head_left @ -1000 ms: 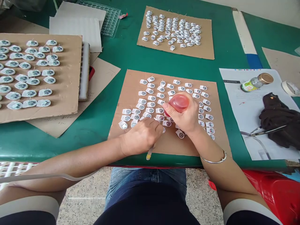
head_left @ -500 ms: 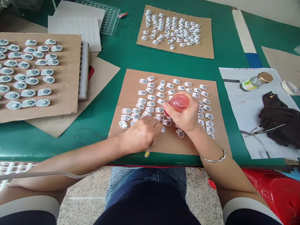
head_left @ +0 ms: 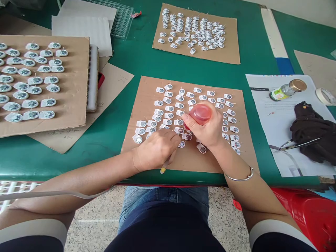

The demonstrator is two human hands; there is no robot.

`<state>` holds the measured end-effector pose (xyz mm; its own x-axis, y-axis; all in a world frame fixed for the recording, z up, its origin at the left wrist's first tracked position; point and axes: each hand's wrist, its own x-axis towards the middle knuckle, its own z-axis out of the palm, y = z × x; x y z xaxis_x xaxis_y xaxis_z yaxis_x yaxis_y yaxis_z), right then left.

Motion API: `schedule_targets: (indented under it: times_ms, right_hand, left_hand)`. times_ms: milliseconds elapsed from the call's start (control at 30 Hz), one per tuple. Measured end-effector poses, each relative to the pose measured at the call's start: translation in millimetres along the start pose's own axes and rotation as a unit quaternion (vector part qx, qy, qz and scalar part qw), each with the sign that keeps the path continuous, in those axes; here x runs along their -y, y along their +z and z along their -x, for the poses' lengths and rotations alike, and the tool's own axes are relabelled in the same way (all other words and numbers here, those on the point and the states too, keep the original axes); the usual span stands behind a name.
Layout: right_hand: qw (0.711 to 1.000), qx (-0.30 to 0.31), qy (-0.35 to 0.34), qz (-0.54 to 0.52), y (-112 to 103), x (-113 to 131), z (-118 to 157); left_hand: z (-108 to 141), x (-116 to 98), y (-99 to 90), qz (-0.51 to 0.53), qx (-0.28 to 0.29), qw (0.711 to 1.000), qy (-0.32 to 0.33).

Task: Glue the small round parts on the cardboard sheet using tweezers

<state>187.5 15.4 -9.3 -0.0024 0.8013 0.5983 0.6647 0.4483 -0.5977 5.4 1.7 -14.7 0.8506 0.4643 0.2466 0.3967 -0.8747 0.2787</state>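
My right hand [head_left: 210, 131] is wrapped round a translucent red squeeze bottle [head_left: 201, 114], rounded end up, over the middle of a cardboard sheet [head_left: 189, 162]. Its lower end is largely hidden by my hands. My left hand [head_left: 158, 148] is closed, palm down, on a thin stick [head_left: 164, 166] whose yellowish end sticks out toward me. The stick's other end is hidden under my fingers. Small white tabbed pieces with round dark printed faces, such as this tabbed piece [head_left: 137, 139], lie in loose columns on the sheet around both hands.
Another cardboard sheet [head_left: 157, 45] of such pieces lies at the back. A raised cardboard sheet [head_left: 72, 105] of pieces stands left. To the right are a printed paper [head_left: 262, 105], a glass jar [head_left: 285, 91], a black cloth [head_left: 312, 134], scissors [head_left: 301, 144] and a tape roll [head_left: 325, 97].
My left hand has shifted slightly to the left, and the stick's yellowish end has moved left and a little up. My right hand stays almost still with the squeeze bottle.
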Motion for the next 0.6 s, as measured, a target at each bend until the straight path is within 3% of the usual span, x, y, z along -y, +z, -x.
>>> schedule_targets:
  times_ms: [200, 400, 600]
  right_hand:
    - [1.000, 0.004, -0.006, 0.007, -0.5, -0.1, 0.1]
    - [1.000, 0.016, -0.010, -0.012, -0.6, 0.5, 0.7]
    - [1.000, 0.019, -0.001, -0.021, -0.7, 2.9, 1.6]
  left_hand:
    - [-2.2, 1.1, -5.2, 0.049, -0.011, 0.998, -0.038]
    - [-5.9, 10.0, -19.7, 0.209, -0.024, 0.975, -0.073]
    - [-5.9, 16.4, -15.2, 0.250, -0.035, 0.960, -0.122]
